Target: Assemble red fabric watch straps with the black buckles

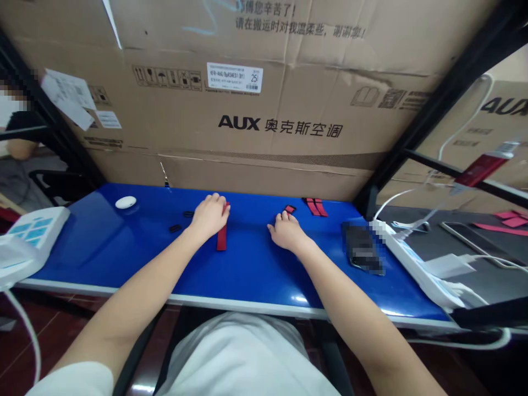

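Observation:
My left hand (209,215) rests on the blue tabletop, its fingers bent together over a flat red strap (221,240). The strap's lower end sticks out toward me beside the palm. Two small black buckles (175,228) lie to the left of this hand, one partly beside the wrist. My right hand (287,231) is low over the table, thumb apart from the bent fingers. Just beyond its fingertips lies a short red strap piece with a black buckle (290,209); whether the fingers touch it I cannot tell.
Red straps with black ends (317,207) lie at the back right. A white round object (126,202) is at the back left. A dark, blurred item (363,248) and a white power strip (416,269) are on the right. A large cardboard box (247,148) stands behind.

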Motion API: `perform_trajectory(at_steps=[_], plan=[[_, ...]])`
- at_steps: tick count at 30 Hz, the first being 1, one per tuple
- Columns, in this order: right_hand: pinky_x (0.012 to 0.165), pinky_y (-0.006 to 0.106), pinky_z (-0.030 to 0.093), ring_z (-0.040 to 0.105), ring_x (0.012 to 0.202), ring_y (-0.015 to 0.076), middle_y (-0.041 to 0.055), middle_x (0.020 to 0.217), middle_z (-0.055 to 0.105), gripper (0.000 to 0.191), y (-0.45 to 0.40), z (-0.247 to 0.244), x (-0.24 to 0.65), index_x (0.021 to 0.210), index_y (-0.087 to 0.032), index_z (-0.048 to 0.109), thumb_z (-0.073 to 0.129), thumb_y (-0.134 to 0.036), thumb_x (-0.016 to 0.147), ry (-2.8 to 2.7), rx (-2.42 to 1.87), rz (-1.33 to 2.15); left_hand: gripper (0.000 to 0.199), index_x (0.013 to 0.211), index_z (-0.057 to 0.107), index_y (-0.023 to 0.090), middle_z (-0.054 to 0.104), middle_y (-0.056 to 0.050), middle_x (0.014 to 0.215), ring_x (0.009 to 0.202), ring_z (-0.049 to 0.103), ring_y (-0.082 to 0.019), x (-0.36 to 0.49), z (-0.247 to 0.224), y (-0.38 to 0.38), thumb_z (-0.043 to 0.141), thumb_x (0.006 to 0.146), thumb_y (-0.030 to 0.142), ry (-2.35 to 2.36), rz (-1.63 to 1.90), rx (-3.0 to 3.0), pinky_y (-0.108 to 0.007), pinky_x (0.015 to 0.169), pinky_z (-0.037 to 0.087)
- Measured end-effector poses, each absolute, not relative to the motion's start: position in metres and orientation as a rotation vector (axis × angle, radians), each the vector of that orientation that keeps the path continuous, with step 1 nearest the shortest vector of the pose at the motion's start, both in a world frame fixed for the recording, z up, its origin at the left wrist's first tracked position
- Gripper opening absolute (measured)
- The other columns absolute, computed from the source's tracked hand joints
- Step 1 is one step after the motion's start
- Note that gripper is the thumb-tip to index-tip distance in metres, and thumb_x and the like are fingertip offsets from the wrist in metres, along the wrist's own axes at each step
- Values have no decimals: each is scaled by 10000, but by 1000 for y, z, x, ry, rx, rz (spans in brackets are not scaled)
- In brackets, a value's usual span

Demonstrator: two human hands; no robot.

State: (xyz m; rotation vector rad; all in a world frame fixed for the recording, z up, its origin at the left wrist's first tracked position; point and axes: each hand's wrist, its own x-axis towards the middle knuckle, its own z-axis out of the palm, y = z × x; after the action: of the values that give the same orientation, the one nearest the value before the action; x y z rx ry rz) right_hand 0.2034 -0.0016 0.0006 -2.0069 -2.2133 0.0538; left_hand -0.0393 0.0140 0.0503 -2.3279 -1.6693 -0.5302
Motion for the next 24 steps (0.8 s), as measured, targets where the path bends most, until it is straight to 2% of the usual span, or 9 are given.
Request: perform_trajectory(at_steps=[4,6,8,12,16,19,21,24], plan=[[992,533,326,443,1184,397,260,1246,543,406,-19,11,181,1187,-95,618,491,-340,888,-2329,-1694,-32,327,1110,619,145,623,-127,1124,1078,566,-266,-13,32,5,402,969,345,-1289,-663,-2645,-391,975,426],[929,495,377,467,1111,356,199,1201,565,330,-23,18,177,1130,-155,656,488,-279,875,-2379,-1577,37,335,1164,606,146,619,-126,1155,1093,564,-261,-3,23,2,408,971,335,-1192,-616,-2738,-393,960,438],[891,464,401,463,1094,335,165,1232,553,363,-21,21,180,1167,-183,646,488,-195,840,-2362,-1521,66,344,1203,594,149,615,-128,1172,1088,564,-265,3,15,1,430,964,334,-1149,-553,-2783,-401,939,451],[919,470,387,429,1157,352,159,1374,472,525,-9,18,200,1297,-188,579,512,-105,783,-2295,-1584,35,349,1202,612,156,605,-133,1205,1079,559,-271,3,7,2,438,962,340,-1105,-524,-2825,-423,943,452],[930,395,399,511,1030,273,141,1153,597,398,0,13,211,1216,-158,640,479,-113,854,-2332,-1517,123,308,1170,639,167,620,-113,1171,1087,550,-258,1,10,4,437,949,240,-1091,-562,-2868,-405,962,447],[927,347,406,543,961,233,114,1040,617,258,-1,14,207,1047,-147,695,548,-122,836,-2337,-1422,139,323,1128,661,162,634,-109,1116,1051,555,-243,1,13,3,390,956,192,-1099,-584,-2922,-396,956,447],[889,331,424,553,931,225,110,1007,615,179,-4,15,201,949,-142,695,585,-117,809,-2339,-1389,153,309,1101,673,170,629,-104,1090,1041,550,-241,0,13,2,409,968,259,-1112,-625,-2953,-399,961,441],[834,309,440,560,899,208,98,997,599,195,-9,15,194,945,-142,658,602,-81,769,-2319,-1303,189,312,1085,677,176,591,-108,1091,1036,527,-259,-2,10,3,545,915,401,-1138,-678,-2966,-417,956,438]])
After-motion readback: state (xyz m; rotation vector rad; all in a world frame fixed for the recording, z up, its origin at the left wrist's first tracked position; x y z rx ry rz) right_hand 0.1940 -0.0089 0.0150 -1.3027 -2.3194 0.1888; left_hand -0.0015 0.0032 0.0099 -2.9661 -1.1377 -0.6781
